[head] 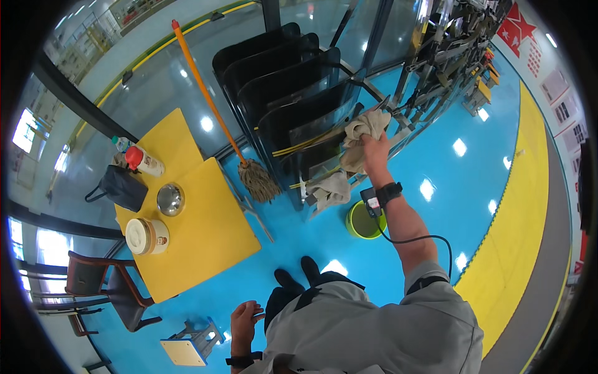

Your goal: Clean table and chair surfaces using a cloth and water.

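Observation:
My right hand (376, 152) grips a beige cloth (369, 126) against the near end of a metal rack. Rows of black shields (299, 112) with clear windows stand in that rack. Just below, a second, greyish rag (331, 189) drapes over the rack's low front end. Under my right forearm sits a yellow-green bucket (355, 222) of murky liquid, partly covered by the device at my wrist. My left hand (244, 322) hangs beside my body with loosely bent fingers and nothing in it.
A mop (259, 180) with an orange handle leans beside the shields. On the yellow table (210, 224) are a steel bowl (170, 199), a tub (147, 236), a red-capped bottle (145, 161) and a dark bag (124, 188). A folding stool (191, 346) and chair (121, 294) stand leftward; a gear-laden rack (444, 70) rises at right.

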`<state>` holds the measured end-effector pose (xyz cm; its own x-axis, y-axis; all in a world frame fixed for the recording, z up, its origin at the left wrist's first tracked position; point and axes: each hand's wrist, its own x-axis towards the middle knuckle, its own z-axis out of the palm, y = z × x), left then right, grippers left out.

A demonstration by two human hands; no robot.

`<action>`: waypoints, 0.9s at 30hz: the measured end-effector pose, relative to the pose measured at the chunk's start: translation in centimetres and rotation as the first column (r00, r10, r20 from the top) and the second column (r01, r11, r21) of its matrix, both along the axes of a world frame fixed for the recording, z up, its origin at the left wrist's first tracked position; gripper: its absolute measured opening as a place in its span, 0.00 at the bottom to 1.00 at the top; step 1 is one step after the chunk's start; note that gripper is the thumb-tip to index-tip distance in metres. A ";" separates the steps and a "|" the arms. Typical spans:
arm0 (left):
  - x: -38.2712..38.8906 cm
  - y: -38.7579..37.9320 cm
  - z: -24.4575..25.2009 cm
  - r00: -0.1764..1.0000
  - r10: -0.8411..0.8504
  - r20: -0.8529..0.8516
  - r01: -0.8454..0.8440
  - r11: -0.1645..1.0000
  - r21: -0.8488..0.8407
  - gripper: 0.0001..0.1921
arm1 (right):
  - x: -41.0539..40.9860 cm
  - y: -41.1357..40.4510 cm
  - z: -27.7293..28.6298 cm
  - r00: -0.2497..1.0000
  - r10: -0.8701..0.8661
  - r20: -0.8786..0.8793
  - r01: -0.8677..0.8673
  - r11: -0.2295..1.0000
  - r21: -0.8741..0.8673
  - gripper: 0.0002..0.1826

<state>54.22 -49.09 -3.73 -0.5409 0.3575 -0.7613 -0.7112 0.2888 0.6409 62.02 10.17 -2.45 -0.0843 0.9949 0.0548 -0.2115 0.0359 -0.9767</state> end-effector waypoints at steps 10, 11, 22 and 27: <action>-5.9 1.3 -1.7 0.987 -0.148 -0.068 0.154 0.983 0.101 0.15 | -4.3 -8.2 0.6 1.000 0.022 0.010 -0.021 0.999 -0.030 0.24; -6.8 2.0 -1.6 0.983 -0.165 -0.083 0.174 0.978 0.115 0.15 | -4.7 -8.7 0.5 1.000 0.015 0.005 -0.015 0.999 -0.044 0.24; -9.3 22.4 3.4 0.334 -0.559 -0.759 0.771 0.625 -0.122 0.15 | -1.4 -9.7 4.5 0.937 0.318 0.143 -0.305 0.947 -0.103 0.23; -7.0 32.4 3.0 0.483 -0.451 -0.751 0.742 0.666 0.077 0.33 | 1.1 -6.5 3.8 0.875 0.472 0.105 -0.460 0.880 -0.121 0.20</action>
<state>47.26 -16.71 -0.74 -0.3501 0.9344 -0.0655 0.1692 0.1319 0.9767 63.14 3.65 1.35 -0.5394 0.8387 -0.0754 -0.0556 -0.1248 -0.9906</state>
